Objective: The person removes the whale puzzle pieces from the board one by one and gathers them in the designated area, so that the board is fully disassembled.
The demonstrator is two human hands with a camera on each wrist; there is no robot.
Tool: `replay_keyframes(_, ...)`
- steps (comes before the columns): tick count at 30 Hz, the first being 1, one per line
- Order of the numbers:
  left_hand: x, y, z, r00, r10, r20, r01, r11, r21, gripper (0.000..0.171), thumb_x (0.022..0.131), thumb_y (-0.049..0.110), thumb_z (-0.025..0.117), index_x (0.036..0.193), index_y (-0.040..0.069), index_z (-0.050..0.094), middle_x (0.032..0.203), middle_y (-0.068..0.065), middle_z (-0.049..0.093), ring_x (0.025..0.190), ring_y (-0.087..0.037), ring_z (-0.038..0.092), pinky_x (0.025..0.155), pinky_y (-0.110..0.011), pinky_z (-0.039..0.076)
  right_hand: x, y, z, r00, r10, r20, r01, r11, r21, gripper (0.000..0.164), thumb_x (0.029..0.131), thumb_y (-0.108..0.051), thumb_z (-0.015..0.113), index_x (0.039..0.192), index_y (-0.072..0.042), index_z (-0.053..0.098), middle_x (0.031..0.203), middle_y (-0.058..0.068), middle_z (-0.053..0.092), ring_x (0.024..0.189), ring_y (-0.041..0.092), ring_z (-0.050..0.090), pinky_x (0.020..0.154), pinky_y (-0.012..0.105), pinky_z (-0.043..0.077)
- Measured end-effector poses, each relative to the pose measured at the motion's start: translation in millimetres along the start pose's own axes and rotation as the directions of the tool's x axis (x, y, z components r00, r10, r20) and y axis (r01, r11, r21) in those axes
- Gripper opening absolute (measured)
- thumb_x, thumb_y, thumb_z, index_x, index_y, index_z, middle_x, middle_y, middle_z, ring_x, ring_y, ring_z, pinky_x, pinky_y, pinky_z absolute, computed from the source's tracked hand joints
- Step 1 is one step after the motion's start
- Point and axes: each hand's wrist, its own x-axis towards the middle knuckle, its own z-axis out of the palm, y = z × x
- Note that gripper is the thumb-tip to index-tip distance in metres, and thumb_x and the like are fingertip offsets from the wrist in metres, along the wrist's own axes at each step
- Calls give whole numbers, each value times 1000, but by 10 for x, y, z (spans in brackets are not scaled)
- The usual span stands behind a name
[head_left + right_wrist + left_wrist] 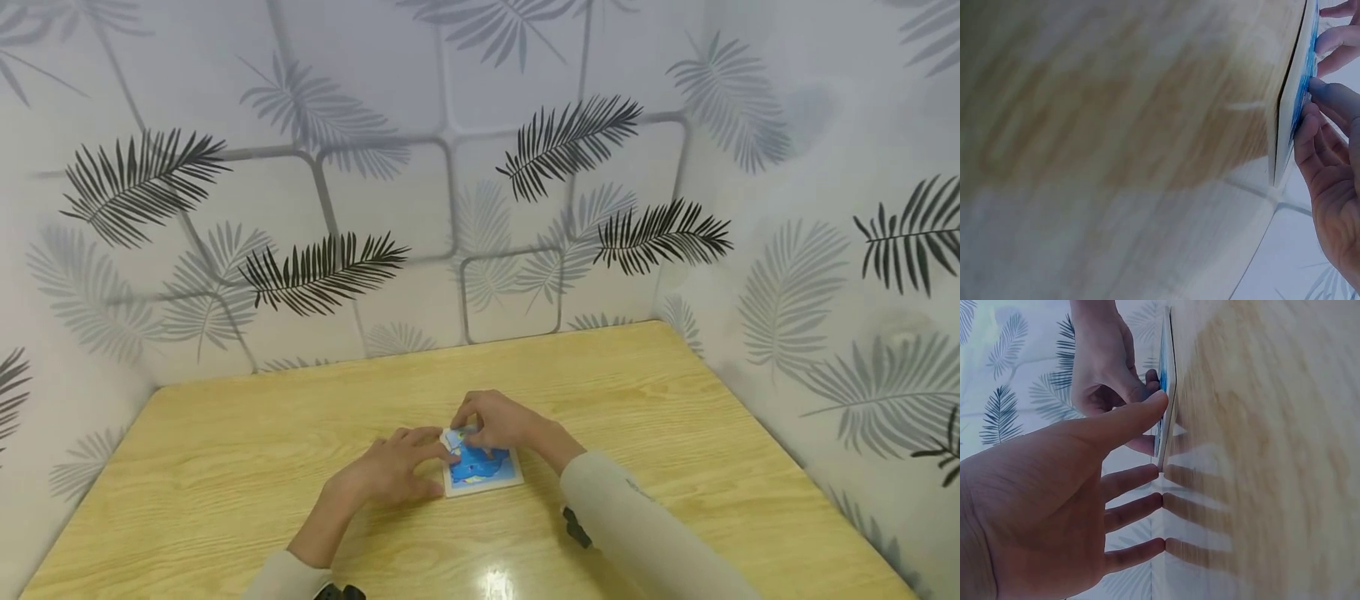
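A small flat board point(483, 473) with a white border and a blue cartoon sea animal lies on the table, partly covered by fingers; it looks like a picture puzzle. My left hand point(401, 467) is at its left side, index finger on the picture. In the left wrist view, the left thumb point(1147, 409) touches the board's edge and the other fingers are extended, tips on the table. From the far side my right hand point(498, 419) reaches over with bent fingers, tips at the picture's upper left. Whether it pinches a loose piece is hidden.
The pale wooden table point(300, 433) runs back to a wall point(510, 242) with a leaf pattern, and a similar wall point(810, 250) stands on the right. A bright reflection shows near the table's front. Dark devices point(576, 527) sit at both wrists.
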Motion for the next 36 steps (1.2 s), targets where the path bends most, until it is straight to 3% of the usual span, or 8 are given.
replay_keyframes(8, 37, -29, 50, 999, -21, -35, 21, 1000, -9, 46, 96, 38, 76, 140, 28, 62, 160, -11, 42, 144, -46, 38, 107, -82, 27, 24, 31, 25, 1000, -4, -8, 4, 1000, -12, 22, 95, -10, 76, 117, -9, 77, 113, 2, 65, 84, 10, 60, 75, 23, 55)
replay_keyframes(20, 46, 23, 84, 990, -121, -67, 120, 993, -13, 79, 91, 52, 78, 152, 12, 48, 157, -12, 49, 145, -40, 42, 114, -71, 30, -44, 48, -17, 997, 8, -76, -6, 1000, 24, 19, 95, -12, 76, 114, -12, 77, 108, 0, 68, 82, 9, 60, 73, 24, 54)
replay_keyframes(23, 41, 39, 96, 990, -122, -69, 123, 992, 18, 81, 90, 54, 77, 153, 11, 47, 159, -12, 47, 146, -40, 42, 113, -69, 33, -90, 75, -25, 995, -13, -100, 17, 999, 38, 18, 95, -12, 76, 113, -12, 77, 108, 0, 69, 81, 11, 60, 74, 26, 54)
replay_keyframes(29, 42, 45, 128, 988, -132, -83, 135, 990, 36, 83, 89, 53, 78, 154, 11, 47, 160, -11, 45, 146, -40, 42, 113, -69, 34, -241, 167, -99, 986, 25, -166, -8, 994, 105, 17, 95, -12, 75, 111, -16, 77, 108, -3, 70, 84, 12, 60, 77, 30, 55)
replay_keyframes(36, 60, 41, 131, 987, -144, -78, 149, 987, 62, 85, 90, 54, 77, 156, 11, 46, 161, -8, 44, 146, -37, 41, 114, -65, 35, -463, 312, -278, 970, 53, -237, -25, 993, 118, 18, 94, -12, 77, 111, -15, 76, 107, -2, 72, 68, 12, 56, 65, 28, 53)
